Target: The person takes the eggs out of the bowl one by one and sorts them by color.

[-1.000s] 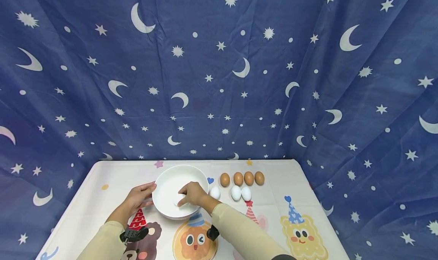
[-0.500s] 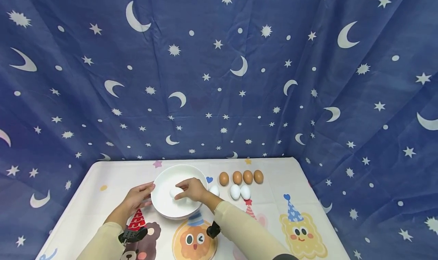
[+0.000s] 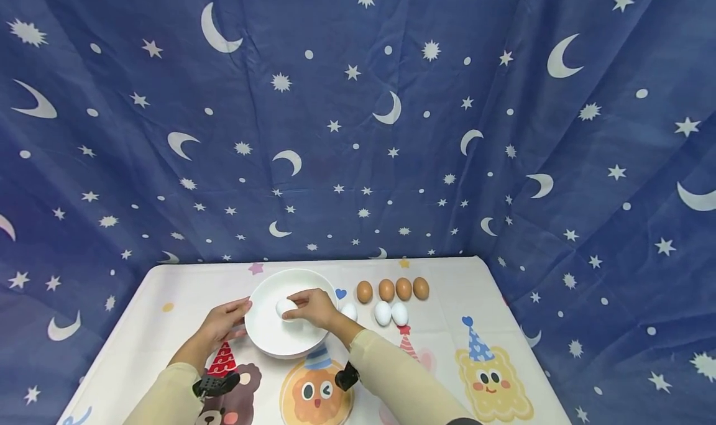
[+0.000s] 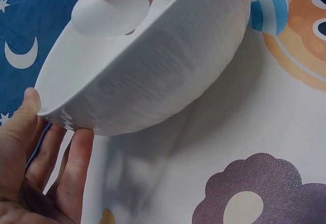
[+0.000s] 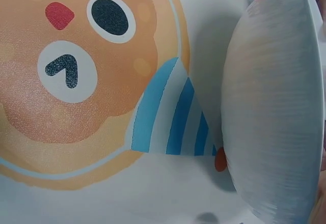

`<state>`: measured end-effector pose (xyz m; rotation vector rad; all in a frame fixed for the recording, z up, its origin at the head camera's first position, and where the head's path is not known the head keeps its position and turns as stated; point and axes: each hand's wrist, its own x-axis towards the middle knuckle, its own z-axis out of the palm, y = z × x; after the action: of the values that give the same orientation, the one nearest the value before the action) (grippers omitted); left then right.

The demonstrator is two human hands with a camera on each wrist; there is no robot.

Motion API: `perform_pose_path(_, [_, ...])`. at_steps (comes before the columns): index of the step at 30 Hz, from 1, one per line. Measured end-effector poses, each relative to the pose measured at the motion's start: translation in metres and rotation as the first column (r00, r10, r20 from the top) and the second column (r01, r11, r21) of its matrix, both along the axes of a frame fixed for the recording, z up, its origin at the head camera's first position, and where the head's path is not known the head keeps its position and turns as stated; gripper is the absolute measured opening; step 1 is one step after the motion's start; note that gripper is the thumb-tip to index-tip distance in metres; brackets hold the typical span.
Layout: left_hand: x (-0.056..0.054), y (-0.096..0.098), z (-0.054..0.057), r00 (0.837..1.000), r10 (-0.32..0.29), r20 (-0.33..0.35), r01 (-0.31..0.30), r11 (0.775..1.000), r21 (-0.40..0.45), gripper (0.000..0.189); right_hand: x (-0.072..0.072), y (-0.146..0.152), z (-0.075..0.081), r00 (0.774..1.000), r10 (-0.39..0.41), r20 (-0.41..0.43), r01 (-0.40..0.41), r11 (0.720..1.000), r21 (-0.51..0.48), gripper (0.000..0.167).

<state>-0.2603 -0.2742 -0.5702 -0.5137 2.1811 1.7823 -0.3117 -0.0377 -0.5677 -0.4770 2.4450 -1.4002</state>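
Observation:
A white bowl [image 3: 268,335] stands on the table's left half. My left hand [image 3: 222,324] grips its left rim, thumb on the edge and fingers against the outer wall, as the left wrist view shows. Inside the bowl's outline my right hand [image 3: 316,310] pinches a white egg [image 3: 284,308] between thumb and fingers. That egg [image 4: 102,15] shows above the near rim in the left wrist view, fingertips on its top. In the right wrist view the bowl's outer wall [image 5: 275,107] hides most of the right hand.
Several brown eggs [image 3: 386,290] lie in a row right of the bowl. White eggs [image 3: 383,313] lie in front of them, one [image 3: 349,312] close to the bowl's right side. A cartoon-printed cloth [image 3: 436,375] covers the table; a blue starry curtain [image 3: 358,133] hangs behind.
My right hand has moved the white egg up and toward the far side within the bowl's outline, and more of the egg shows. The left hand has stayed on the rim.

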Motion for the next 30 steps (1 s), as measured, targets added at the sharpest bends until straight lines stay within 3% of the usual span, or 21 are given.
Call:
perform_pose_path(11, [0.001,-0.001,-0.001,1.0,0.001,0.003,-0.001,1.0,0.023,0.065,0.0,-0.001,-0.002,0.999,-0.033,0.014,0.032,0.999,0.04,0.039])
perform_pose_path(17, [-0.001,-0.002,0.004,1.0,-0.024,-0.01,0.024,1.0,0.02,0.066,-0.002,0.003,0.005,0.99,0.012,0.142,-0.006,0.999,-0.044,0.036])
perform_pose_path(25, [-0.003,-0.001,0.008,0.999,-0.036,-0.004,0.036,0.999,0.011,0.066,-0.006,0.013,0.016,0.931,0.048,0.361,0.032,0.976,-0.213,0.038])
perform_pose_path(30, [0.0,-0.003,0.008,0.999,-0.032,-0.002,0.032,0.999,0.008,0.065,-0.006,0.019,0.02,0.875,0.058,0.48,0.079,0.962,-0.261,0.036])
